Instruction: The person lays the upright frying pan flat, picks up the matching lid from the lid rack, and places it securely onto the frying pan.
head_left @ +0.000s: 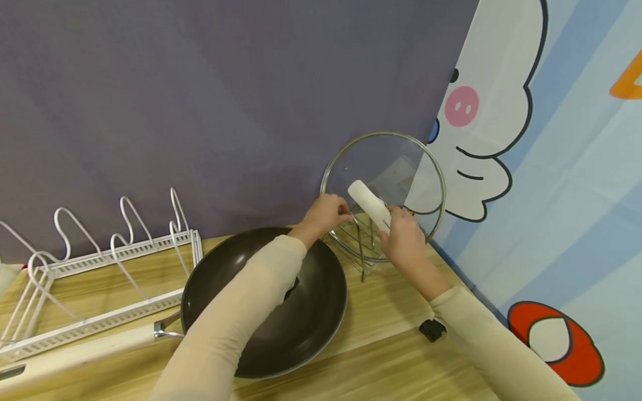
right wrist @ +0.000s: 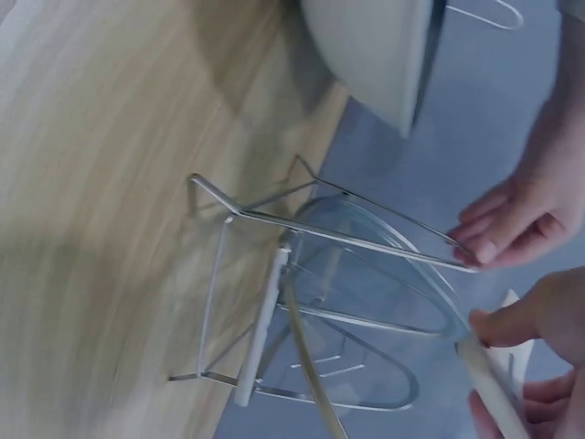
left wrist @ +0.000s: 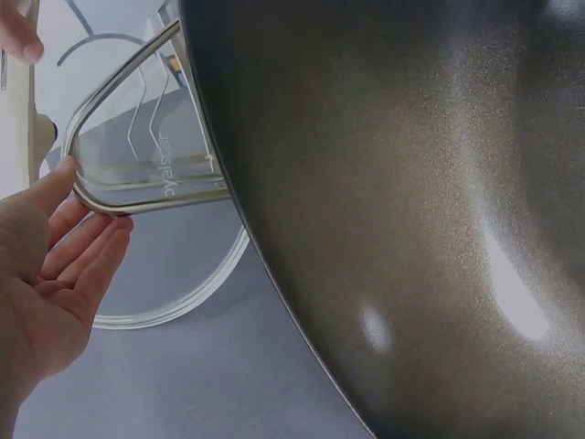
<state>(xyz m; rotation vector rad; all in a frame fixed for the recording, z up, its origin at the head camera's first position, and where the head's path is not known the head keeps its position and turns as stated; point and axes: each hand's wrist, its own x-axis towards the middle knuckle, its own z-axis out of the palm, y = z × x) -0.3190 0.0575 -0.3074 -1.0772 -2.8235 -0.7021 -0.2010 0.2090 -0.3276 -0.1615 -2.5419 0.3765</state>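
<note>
One left hand (head_left: 321,214) and one right hand (head_left: 405,239) are being shown, making two. Two sleeves (head_left: 246,301) are being worn, one on each arm. One glass lid (head_left: 381,161) is being counted, with one white lid handle (head_left: 368,203). One metal stand (head_left: 360,245) is being seen, as well as one dark pan (head_left: 311,312) with one pale pan handle (head_left: 90,351). One white rack (head_left: 120,254) is being partly cut off by the frame's edge, so its loops cannot be totalled. One desk (head_left: 381,356), one grey backdrop (head_left: 200,83) and one printed sheet (head_left: 577,234) are being counted. On the sheet, one pink snout (head_left: 461,106), one red shape (head_left: 584,356) and one orange shape (head_left: 624,78) are being displayed.
</note>
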